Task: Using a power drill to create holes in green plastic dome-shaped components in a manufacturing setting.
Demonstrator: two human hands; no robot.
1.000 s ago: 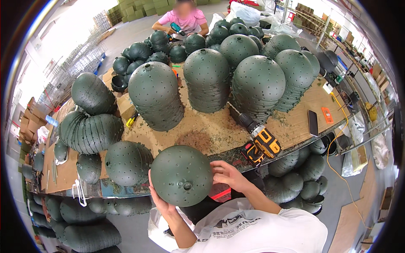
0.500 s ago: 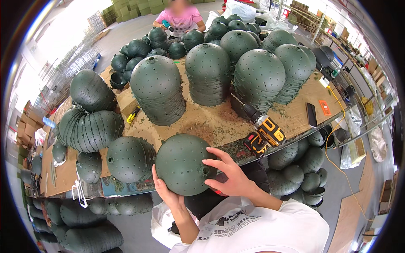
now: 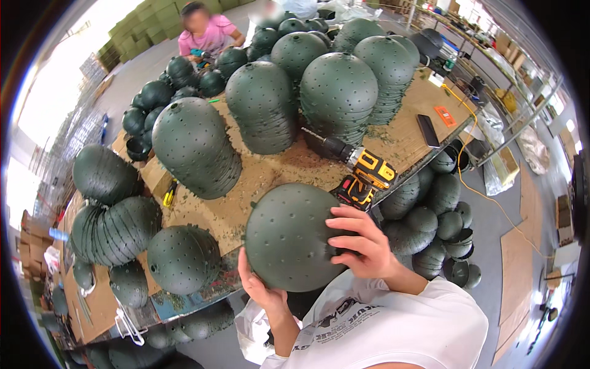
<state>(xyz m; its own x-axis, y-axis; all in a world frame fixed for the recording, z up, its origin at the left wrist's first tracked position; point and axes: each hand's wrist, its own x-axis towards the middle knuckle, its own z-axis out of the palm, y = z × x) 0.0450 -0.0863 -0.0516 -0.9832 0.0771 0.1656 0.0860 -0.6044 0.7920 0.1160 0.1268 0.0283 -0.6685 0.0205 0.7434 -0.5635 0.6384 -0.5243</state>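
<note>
Between my two hands is a dark green plastic dome shell, dotted with small holes and studs, at the table's front edge. My left hand cups it from the lower left, thumb up along its side. Around its right side curl the fingers of my right hand, and whatever lies under them is hidden. Just beyond that hand, a yellow and black cordless drill with a bit in its chuck lies on the table. Another studded shell rests to the left of the held one.
Tall stacks of domes stand across the cardboard-covered table. A yellow cutter knife, a phone and an orange card lie there too. More shells are piled below at right. A person in pink sits opposite.
The view has tilted and swung. The held dome has turned in my hands, so its collared hole no longer shows. My right fingers now wrap further around its right side.
</note>
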